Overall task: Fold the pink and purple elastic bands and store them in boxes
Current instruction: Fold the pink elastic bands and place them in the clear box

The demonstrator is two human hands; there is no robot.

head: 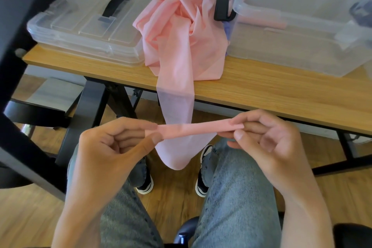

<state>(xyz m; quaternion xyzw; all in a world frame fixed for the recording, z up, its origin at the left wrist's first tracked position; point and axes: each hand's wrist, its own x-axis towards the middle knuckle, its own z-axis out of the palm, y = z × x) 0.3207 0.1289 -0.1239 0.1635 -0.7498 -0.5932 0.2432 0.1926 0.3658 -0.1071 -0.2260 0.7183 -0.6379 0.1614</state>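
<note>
A: Pink elastic band (177, 50) — bulk lay heaped on the worktop (281, 88) between the lidded box (84, 26) and the open box (291, 32); one strip ran off the edge and hung down to the hands.

B: Grip state?

A: Left hand (112, 147) pinched one end of a narrow folded section between thumb and forefinger; right hand (261, 137) pinched the other end, other fingers curled. Section was held level and taut between them, above the knees.

B: How should the fold go, in your view?

A: Keep the edges lined up and tension even, so the thin stretchy film would not twist; feed more from the heap in equal lengths, or the hanging loop could drag the pile off the edge.

B: Anything unclear?

A: A purple patch (228, 30) showed behind the pink heap; could not tell its extent. Something pink, roll-shaped (263, 22), sat in the open box, blurred by the wall. Box's right side was cut off.
</note>
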